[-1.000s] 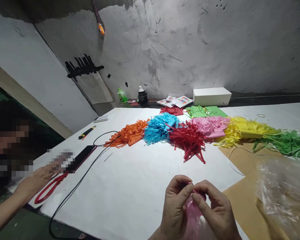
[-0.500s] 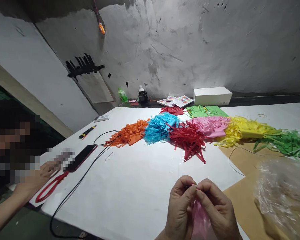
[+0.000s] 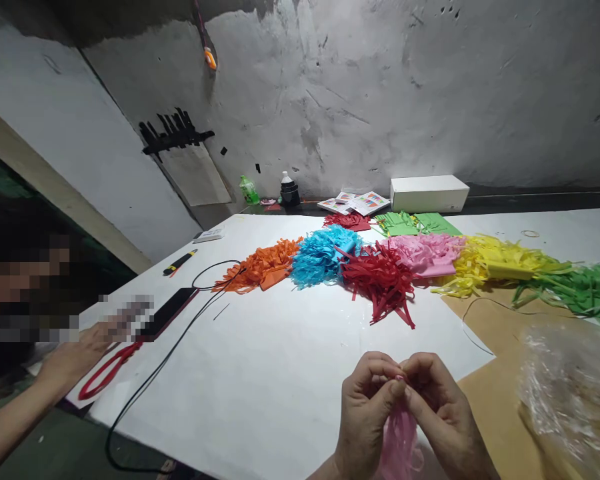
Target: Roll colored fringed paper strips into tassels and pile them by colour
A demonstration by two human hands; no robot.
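- Head view, lower right: the left hand (image 3: 365, 413) and right hand (image 3: 445, 413) meet over the counter (image 3: 260, 387), thumbs and forefingers pinched together at the top of some pink strips (image 3: 399, 443), which hang down between the palms.
- Head view, middle: a row of fringed bundles crosses the counter beyond the hands. From left to right: orange bundle (image 3: 267, 265), blue bundle (image 3: 320, 259), red bundle (image 3: 380, 280), pink bundle (image 3: 427, 253), yellow bundle (image 3: 503, 260) and green bundle (image 3: 575, 290). The red one lies nearer than its neighbours.
- Head view, right: a clear plastic bag (image 3: 570, 393) lies over brown paper (image 3: 490, 367), near the right hand.
- Head view, left: another person's forearm (image 3: 25, 417) reaches in, the hand blurred out beside a dark phone (image 3: 167, 313) with a red strap (image 3: 107, 373). A black cable (image 3: 155, 377) loops past it; a yellow and black cutter (image 3: 180, 263) lies farther back.
- Head view, back: a white box (image 3: 430, 193), printed cards (image 3: 369, 203), a black bottle (image 3: 289, 192) and a green bottle (image 3: 249, 191) stand or lie near the grey wall (image 3: 380, 87).
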